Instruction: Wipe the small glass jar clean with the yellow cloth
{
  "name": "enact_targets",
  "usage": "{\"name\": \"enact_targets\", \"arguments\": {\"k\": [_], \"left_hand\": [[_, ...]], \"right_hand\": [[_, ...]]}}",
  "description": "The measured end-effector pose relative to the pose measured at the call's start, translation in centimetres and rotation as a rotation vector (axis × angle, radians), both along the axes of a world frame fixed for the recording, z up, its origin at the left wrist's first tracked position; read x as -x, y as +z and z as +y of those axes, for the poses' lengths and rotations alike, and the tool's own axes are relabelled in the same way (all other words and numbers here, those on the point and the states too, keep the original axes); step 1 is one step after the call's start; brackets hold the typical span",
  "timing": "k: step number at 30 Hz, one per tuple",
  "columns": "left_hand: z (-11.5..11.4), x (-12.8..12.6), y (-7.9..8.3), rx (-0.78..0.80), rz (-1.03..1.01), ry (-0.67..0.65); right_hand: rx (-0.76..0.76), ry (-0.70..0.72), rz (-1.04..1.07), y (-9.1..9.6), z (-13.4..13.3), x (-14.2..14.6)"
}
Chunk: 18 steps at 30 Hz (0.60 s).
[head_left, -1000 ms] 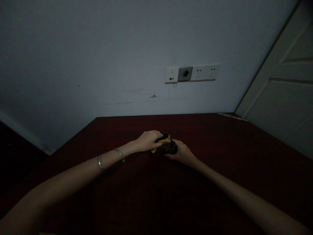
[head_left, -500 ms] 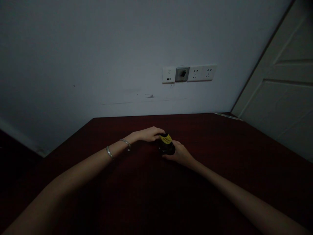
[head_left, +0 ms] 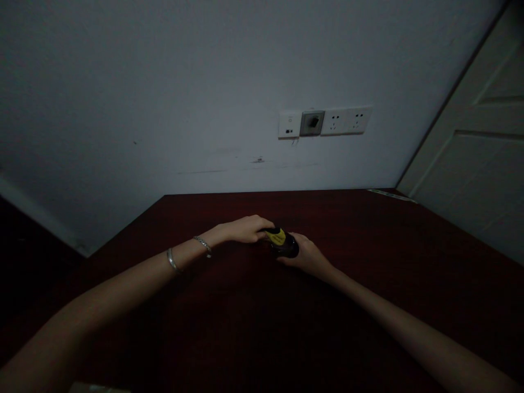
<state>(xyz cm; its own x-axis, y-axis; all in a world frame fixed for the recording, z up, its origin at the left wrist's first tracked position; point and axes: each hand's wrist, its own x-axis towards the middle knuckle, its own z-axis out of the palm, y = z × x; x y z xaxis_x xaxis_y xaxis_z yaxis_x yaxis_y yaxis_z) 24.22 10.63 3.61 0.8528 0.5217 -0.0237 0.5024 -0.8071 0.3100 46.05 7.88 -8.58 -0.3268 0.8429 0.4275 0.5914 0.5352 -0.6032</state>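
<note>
The right hand (head_left: pixel 309 257) grips a dark, glossy container (head_left: pixel 290 250), fingers curved around its right side, on or just above the counter (head_left: pixel 229 311). The left hand (head_left: pixel 246 228) pinches a yellow-and-black piece (head_left: pixel 277 237) against the container's far-left side.

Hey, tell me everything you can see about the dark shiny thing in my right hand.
The dark thing is small, rounded and nearly black, with glossy highlights suggesting glass or hard plastic. Your right hand curls around its right side. A yellow-and-black piece, at your left hand's fingertips, covers its upper left part. It's above the reddish-brown table; whether it rests there is too dark to tell.
</note>
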Motion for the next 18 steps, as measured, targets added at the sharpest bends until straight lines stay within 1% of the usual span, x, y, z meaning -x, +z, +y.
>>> {"name": "enact_targets", "arguments": {"k": [4,6,10,13,16,18], "left_hand": [[-1.8,-0.4,-0.8,-0.139,-0.017,0.075],[-2.6,-0.8,-1.1,-0.168,-0.014,0.103],[-3.9,-1.8,-1.0,-0.140,-0.002,0.173],[-4.7,-2.6,-0.9,-0.048,-0.065,0.227],[-5.2,-3.3,-0.7,0.022,-0.163,0.202],[-5.0,-3.6,-0.4,-0.004,-0.201,0.176]], "right_hand": [[-0.007,-0.003,-0.006,-0.2,0.1,0.1],[-0.019,-0.011,-0.006,-0.4,0.1,0.2],[-0.031,-0.006,0.014,-0.3,0.0,0.2],[-0.032,0.020,0.008,-0.1,0.1,0.2],[-0.032,0.097,0.021,-0.1,0.1,0.2],[-0.026,0.133,0.054,-0.2,0.2,0.2]]}}
